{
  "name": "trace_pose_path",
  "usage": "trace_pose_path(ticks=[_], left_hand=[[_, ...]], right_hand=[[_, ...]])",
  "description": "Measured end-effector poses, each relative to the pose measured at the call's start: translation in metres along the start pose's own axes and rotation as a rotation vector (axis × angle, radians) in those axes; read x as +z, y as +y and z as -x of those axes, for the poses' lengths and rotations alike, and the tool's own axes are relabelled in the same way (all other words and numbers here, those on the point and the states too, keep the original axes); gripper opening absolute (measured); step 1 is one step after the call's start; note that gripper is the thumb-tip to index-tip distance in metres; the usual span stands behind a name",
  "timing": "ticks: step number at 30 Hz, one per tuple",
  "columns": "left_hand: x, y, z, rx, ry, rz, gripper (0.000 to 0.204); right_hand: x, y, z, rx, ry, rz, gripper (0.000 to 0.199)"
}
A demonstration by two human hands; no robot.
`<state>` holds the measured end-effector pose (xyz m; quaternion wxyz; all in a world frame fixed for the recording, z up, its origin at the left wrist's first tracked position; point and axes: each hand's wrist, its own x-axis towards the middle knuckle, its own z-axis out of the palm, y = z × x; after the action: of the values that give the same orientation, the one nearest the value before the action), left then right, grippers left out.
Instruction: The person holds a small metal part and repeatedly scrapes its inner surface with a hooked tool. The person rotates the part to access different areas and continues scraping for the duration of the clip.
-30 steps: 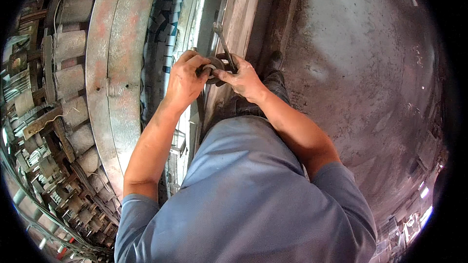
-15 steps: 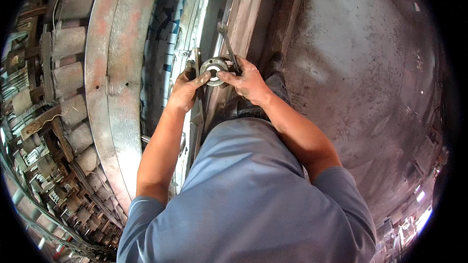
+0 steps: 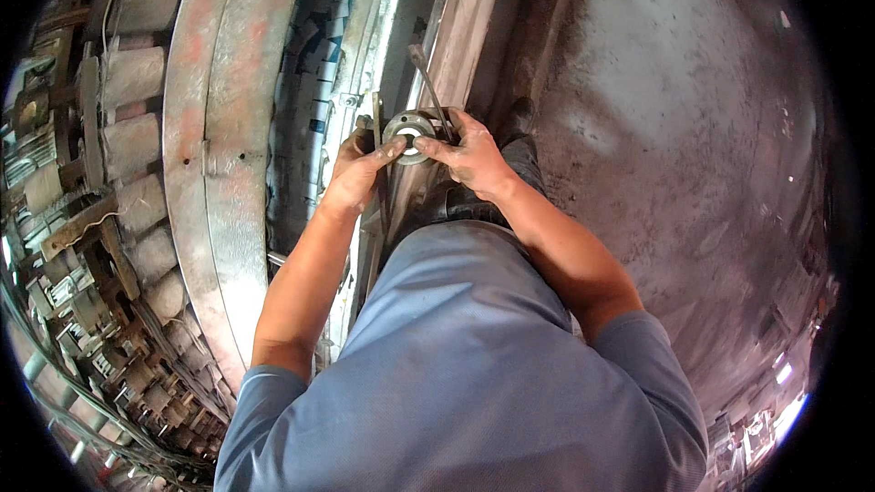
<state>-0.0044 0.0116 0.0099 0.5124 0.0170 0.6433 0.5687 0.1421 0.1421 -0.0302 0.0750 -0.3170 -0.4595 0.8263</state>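
Between both hands I hold a round metal flange ring (image 3: 398, 127) with a pale inner ring and a dark centre opening. My left hand (image 3: 358, 166) grips its left side, the thumb pressed near the centre. On the other side my right hand (image 3: 469, 160) holds it, its thumb also at the opening. A wrench (image 3: 428, 84) with a long thin shaft sticks up from among the fingers of the right hand. Fingers under the ring are hidden. A narrow upright metal bar (image 3: 376, 109) stands right beside the left hand's fingers.
Long metal rails (image 3: 465, 27) run away ahead of me. To the left is a wide curved metal band (image 3: 223, 128), with rows of blocks and cables (image 3: 82, 410) beyond it. A worn grey floor (image 3: 656, 128) spreads on the right. My dark shoe (image 3: 521, 114) shows past the right hand.
Both hands and the ring have shifted slightly right in the picture, as has the scenery on the left. The wrench's upper end has turned a little, and both hands keep their grip.
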Motion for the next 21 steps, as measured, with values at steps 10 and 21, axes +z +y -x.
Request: trace_pose_path(ticks=[10,21], left_hand=[[0.005,0.0,0.002,0.025,0.034,-0.028,0.046],[0.0,-0.01,-0.001,0.018,0.056,-0.099,0.065]], right_hand=[[-0.004,0.013,-0.007,-0.068,-0.022,-0.027,0.044],[-0.034,0.014,0.017,-0.179,0.199,0.486,0.05]])
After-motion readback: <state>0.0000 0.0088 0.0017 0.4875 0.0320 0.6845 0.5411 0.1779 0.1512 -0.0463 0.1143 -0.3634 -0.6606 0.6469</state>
